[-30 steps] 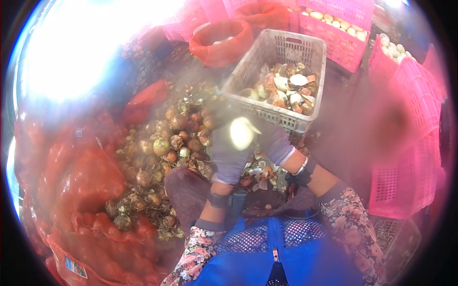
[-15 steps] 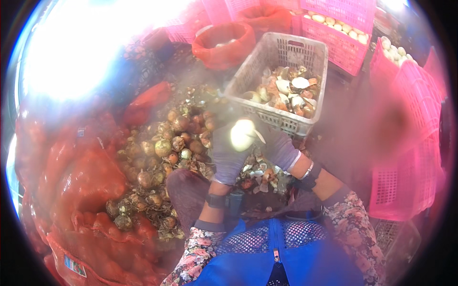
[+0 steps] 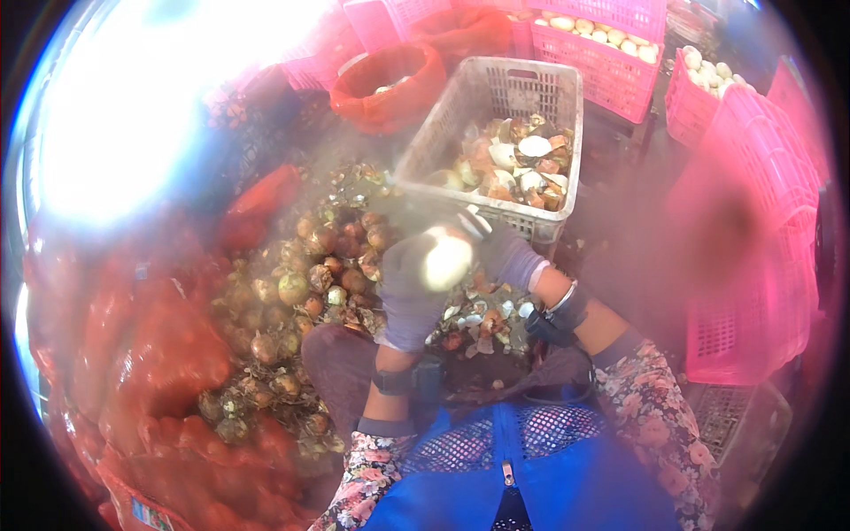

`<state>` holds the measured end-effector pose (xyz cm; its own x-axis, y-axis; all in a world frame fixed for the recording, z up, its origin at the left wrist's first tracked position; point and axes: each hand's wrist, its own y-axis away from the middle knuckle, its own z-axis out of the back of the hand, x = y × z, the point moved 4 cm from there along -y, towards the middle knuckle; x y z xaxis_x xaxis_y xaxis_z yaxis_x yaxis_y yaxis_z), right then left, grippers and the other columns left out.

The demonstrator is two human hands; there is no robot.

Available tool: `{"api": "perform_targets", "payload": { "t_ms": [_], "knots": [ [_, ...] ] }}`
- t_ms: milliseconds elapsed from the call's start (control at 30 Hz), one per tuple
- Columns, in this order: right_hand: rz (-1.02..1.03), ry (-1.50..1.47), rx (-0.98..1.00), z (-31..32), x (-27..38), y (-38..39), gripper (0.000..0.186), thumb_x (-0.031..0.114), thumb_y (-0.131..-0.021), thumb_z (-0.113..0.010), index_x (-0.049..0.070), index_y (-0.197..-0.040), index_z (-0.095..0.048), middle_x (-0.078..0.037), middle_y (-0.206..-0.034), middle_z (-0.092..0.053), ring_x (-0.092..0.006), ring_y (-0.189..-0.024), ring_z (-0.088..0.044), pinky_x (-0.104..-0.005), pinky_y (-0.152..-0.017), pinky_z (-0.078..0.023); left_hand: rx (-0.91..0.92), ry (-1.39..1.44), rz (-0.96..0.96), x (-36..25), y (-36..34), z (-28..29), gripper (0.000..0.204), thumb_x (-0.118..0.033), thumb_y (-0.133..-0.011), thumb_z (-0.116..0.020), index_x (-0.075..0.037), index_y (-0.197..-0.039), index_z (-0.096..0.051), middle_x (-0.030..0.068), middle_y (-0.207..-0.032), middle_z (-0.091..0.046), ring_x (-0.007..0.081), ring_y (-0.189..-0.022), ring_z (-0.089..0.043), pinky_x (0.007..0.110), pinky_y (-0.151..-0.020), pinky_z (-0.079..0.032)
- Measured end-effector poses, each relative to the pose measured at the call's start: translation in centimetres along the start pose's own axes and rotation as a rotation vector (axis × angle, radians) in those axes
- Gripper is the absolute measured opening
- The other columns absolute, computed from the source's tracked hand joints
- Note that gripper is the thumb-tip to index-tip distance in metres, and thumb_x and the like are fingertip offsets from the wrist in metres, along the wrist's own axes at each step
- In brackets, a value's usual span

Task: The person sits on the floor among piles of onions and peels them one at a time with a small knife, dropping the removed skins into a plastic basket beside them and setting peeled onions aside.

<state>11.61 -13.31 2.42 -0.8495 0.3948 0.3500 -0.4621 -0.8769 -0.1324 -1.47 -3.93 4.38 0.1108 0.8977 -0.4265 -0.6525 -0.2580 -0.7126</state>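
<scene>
My left hand [image 3: 408, 296], in a purple-grey glove, is closed around a pale peeled onion [image 3: 447, 262]. Beside it, my right hand [image 3: 511, 256], gloved alike, has its fingers curled. A small whitish piece [image 3: 475, 221] shows at its fingertips; haze hides whether it is a blade or a strip of peel. Loose peelings [image 3: 489, 319] lie on the ground below both hands. To the left spreads a heap of unpeeled brown onions [image 3: 293, 288]. Just beyond my hands stands a grey plastic crate [image 3: 574, 146] holding skins and onion scraps [image 3: 513, 168].
Red mesh sacks [image 3: 168, 345] fill the left side. An open red sack [image 3: 390, 102] stands behind the heap. Pink crates with peeled onions [image 3: 611, 80] line the back, and stacked pink crates [image 3: 753, 239] rise on the right. Strong glare covers the upper left.
The view has shifted, moving the surroundings slightly left. The onion stays in my left hand; the thin strip beside it has gone, and a whitish piece now shows higher, by my right fingertips.
</scene>
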Motion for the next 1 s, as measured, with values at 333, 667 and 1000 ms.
{"api": "perform_targets", "payload": {
  "t_ms": [333,667,1000],
  "knots": [
    [0.162,-0.426,-0.334,0.3,1.2,2.1,0.061,-0.001,-0.078,-0.058,0.011,-0.136,-0.043,-0.016,-0.119,-0.059,-0.0316,-0.106,-0.060,-0.0389,-0.087,-0.049,-0.019,0.154,0.200,1.4,0.0,-0.3,0.052,-0.016,-0.064,-0.081,-0.006,-0.110,-0.059,0.0135,-0.100,-0.061,0.0306,-0.088,-0.060,0.040,-0.078,-0.049],
    [-0.188,-0.186,0.123,0.6,-0.4,0.8,0.053,0.008,-0.083,-0.053,0.014,-0.136,-0.044,-0.020,-0.115,-0.058,-0.0331,-0.104,-0.058,-0.0407,-0.083,-0.048,0.172,0.093,0.005,-0.2,0.4,-0.4,0.068,-0.001,-0.056,-0.077,-0.011,-0.119,-0.055,0.0130,-0.115,-0.053,0.0330,-0.105,-0.053,0.041,-0.090,-0.046],
    [0.032,-0.375,-0.254,-1.1,-0.2,1.8,0.062,0.009,-0.081,-0.059,0.019,-0.138,-0.039,-0.019,-0.096,-0.065,-0.0337,-0.077,-0.066,-0.0423,-0.066,-0.052,0.022,0.197,0.250,1.6,0.0,-0.6,0.064,-0.011,-0.059,-0.084,-0.008,-0.116,-0.055,0.0113,-0.110,-0.055,0.0269,-0.102,-0.054,0.036,-0.090,-0.046]
  ]
}}
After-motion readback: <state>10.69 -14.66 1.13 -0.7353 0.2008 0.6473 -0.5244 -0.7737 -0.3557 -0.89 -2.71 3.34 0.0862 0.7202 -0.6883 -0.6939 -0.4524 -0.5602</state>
